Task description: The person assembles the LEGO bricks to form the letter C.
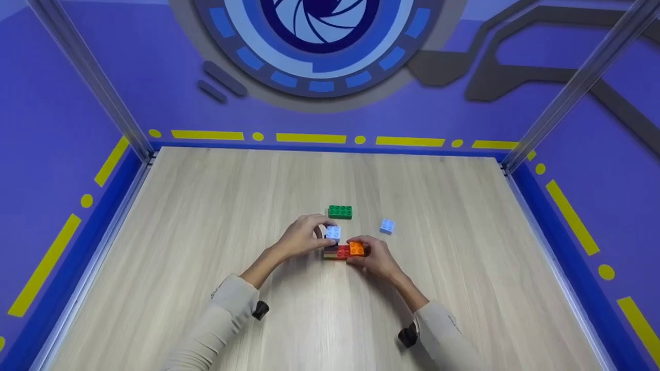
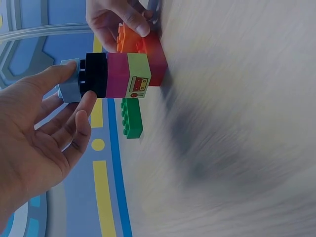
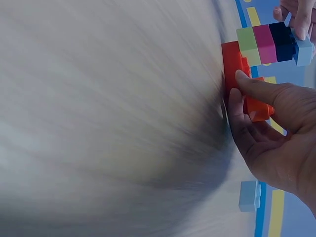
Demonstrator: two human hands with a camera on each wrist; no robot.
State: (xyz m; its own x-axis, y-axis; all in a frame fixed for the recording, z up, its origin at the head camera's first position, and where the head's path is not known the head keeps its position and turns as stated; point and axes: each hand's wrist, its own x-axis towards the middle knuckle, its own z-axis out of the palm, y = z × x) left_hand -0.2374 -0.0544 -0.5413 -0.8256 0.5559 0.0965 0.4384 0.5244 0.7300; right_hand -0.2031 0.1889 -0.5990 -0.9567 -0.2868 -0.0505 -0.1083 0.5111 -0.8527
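My left hand (image 1: pixel 301 236) pinches a light blue toy brick (image 2: pixel 72 81) between thumb and fingers, over the black brick (image 2: pixel 96 75). Some black studs show between these two. Below the black one come a magenta brick (image 2: pixel 117 75) and a light green brick (image 2: pixel 138 75) with a printed picture, stacked on one end of a long red brick (image 3: pixel 232 64). An orange brick (image 1: pixel 356 248) sits on the red brick's other end. Around that end my right hand (image 1: pixel 379 257) grips the red brick, thumb and fingers on opposite sides, beside the orange brick.
A green brick (image 1: pixel 340 212) lies on the wooden table (image 1: pixel 232 196) beyond the stack. To its right is another light blue brick (image 1: pixel 386 226). Blue-purple panels (image 1: pixel 330 121) with yellow marks wall the table's back and sides.
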